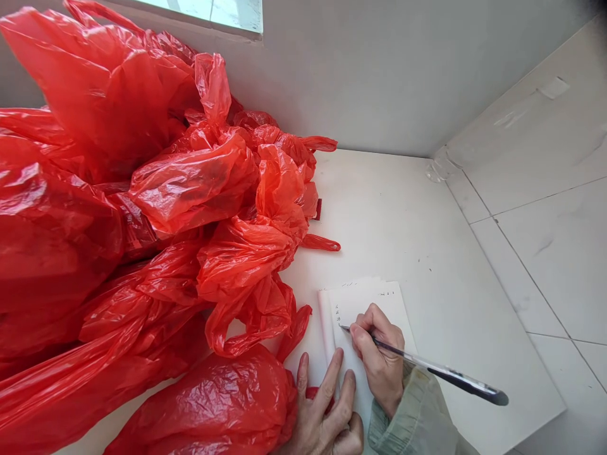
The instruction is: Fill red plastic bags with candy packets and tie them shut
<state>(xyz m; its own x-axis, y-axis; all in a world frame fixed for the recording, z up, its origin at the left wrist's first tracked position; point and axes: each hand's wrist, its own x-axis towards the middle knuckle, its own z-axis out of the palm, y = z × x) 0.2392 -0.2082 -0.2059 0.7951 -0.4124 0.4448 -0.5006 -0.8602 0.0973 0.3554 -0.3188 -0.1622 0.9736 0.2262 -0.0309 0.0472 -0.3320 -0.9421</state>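
Notebook [363, 303] at five o'clock on the table [379, 221]; red bags [190, 183] towards nine. Right hand [382, 360] closed around a pen [446, 374]; left hand [327, 417], fingers loosely spread, rests at the notebook's seven, apparently gripping nothing. Short column of writing [337, 314] at its ten; much visible paper remains blank.

Even, bright light leaves white glints on the red bags [194, 183], while the top-right corner darkens.

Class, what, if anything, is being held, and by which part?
A pen, held in the right grip near its writing tip.
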